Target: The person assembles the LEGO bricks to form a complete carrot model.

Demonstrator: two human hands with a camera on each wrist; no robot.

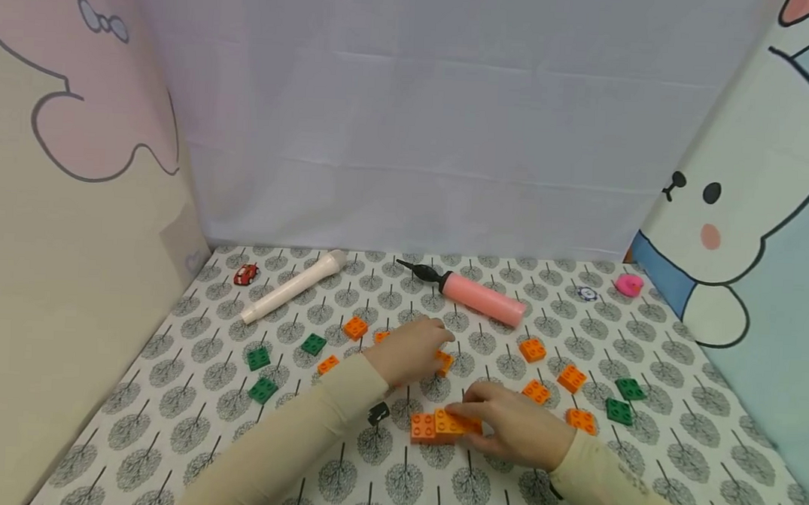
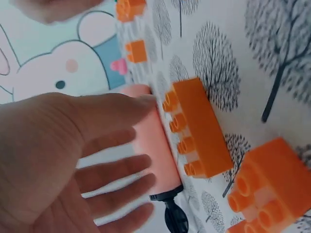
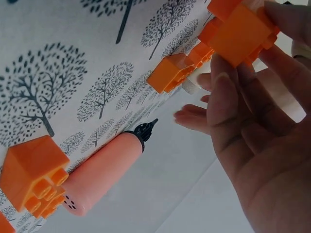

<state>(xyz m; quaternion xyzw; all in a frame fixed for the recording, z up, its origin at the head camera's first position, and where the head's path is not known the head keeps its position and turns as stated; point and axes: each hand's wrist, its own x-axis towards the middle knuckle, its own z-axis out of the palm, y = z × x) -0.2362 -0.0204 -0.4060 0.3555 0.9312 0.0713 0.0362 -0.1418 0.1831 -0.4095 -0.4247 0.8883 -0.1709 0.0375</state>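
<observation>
In the head view my right hand pinches an orange toy building brick between thumb and fingers. That brick sits on top of other orange bricks on the tabletop. The right wrist view shows the same pinch, with the orange brick held at the fingertips. My left hand hovers farther back, above an orange brick that it partly hides. Its fingers are extended and hold nothing in the left wrist view, beside a long studded orange brick.
Loose orange bricks and green bricks lie on both sides. Toward the back are a pink hand pump, a white stick-shaped object, a red toy car and a pink duck. A fabric wall stands behind.
</observation>
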